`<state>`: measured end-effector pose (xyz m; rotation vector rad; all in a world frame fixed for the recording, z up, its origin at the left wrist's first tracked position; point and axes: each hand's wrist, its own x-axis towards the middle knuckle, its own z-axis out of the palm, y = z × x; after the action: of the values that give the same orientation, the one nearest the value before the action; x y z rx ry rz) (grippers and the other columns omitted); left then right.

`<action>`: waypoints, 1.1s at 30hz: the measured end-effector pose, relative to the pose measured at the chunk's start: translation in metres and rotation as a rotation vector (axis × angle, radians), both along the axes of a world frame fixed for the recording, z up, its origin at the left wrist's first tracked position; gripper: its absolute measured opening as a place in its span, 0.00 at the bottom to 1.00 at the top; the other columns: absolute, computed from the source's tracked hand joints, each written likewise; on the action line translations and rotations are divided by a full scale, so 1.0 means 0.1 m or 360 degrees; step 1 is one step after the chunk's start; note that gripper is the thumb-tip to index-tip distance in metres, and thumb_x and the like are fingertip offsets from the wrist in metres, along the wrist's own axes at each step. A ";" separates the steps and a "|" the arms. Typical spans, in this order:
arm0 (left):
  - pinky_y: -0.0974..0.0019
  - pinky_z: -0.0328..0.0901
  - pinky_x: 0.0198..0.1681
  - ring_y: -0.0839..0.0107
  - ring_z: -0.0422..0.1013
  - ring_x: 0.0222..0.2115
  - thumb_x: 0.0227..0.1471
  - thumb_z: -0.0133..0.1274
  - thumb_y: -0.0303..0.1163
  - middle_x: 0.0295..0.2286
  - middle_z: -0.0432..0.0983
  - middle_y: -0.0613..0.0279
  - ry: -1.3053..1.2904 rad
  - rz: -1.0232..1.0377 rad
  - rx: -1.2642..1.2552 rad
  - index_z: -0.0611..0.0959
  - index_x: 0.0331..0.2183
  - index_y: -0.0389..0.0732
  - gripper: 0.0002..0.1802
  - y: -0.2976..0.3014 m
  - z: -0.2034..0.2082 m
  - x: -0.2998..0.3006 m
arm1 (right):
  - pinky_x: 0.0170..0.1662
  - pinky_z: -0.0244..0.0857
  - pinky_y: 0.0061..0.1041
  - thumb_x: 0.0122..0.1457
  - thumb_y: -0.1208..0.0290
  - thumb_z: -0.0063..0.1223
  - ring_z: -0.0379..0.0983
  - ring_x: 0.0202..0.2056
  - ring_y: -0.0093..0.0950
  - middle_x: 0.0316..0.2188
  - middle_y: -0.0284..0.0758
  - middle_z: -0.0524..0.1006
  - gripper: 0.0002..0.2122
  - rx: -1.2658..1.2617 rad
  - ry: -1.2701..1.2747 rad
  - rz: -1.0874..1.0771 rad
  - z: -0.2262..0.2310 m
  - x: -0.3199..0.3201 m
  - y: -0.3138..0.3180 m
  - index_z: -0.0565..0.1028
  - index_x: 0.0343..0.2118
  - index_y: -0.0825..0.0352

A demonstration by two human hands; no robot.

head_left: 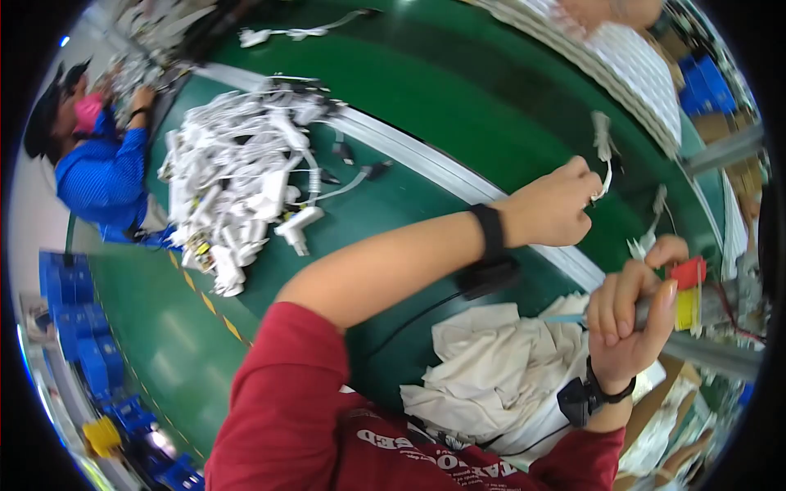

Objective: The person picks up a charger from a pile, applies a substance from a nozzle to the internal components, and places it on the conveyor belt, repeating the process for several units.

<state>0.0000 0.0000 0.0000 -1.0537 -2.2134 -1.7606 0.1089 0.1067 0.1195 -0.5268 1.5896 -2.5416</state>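
My left hand reaches over the green conveyor belt, its fingers closed at the end of a white cable. That cable runs up to a white bundled part with a dark end lying on the belt. My right hand, at the right, is wrapped round a grey rod-like thing. Next to its fingertips are a red block and a yellow piece; whether they belong to the rod I cannot tell. Near the right fingers, another white corded piece lies on the belt.
A large heap of white corded adapters lies on the green table at left. Crumpled cream cloth sits before me. A co-worker in blue works at far left; another person's hand shows above a white padded tray. Blue bins stand lower left.
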 end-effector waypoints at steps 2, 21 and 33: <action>0.61 0.66 0.43 0.53 0.65 0.43 0.40 0.56 0.31 0.40 0.66 0.47 -0.0014 0.0496 -0.0876 0.67 0.47 0.38 0.30 0.16 0.04 -0.12 | 0.10 0.43 0.13 0.64 0.57 0.38 0.47 0.08 0.14 0.10 0.25 0.54 0.13 0.0004 0.0029 -0.0059 -0.07 -0.04 0.19 0.58 0.39 0.63; 0.58 0.64 0.44 0.50 0.69 0.41 0.48 0.50 0.23 0.38 0.72 0.49 0.0247 0.2089 -0.1503 0.75 0.40 0.37 0.14 -3.97 1.45 1.82 | 0.08 0.41 0.13 0.64 0.61 0.37 0.45 0.07 0.13 0.09 0.24 0.53 0.10 -0.0004 0.0081 -0.0162 -0.08 -0.11 0.00 0.59 0.36 0.64; 0.69 0.67 0.36 0.72 0.73 0.31 0.49 0.52 0.23 0.30 0.74 0.59 -0.0241 0.1837 -0.1275 0.76 0.34 0.34 0.07 -4.47 1.17 2.05 | 0.09 0.40 0.12 0.65 0.64 0.35 0.45 0.08 0.11 0.11 0.23 0.52 0.09 -0.0016 0.0135 -0.0191 -0.10 -0.06 -0.06 0.61 0.36 0.64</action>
<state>0.2050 -0.4470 0.1171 0.3990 -2.7183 -0.4671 0.1028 0.1008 0.1093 -0.5635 1.6861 -2.6486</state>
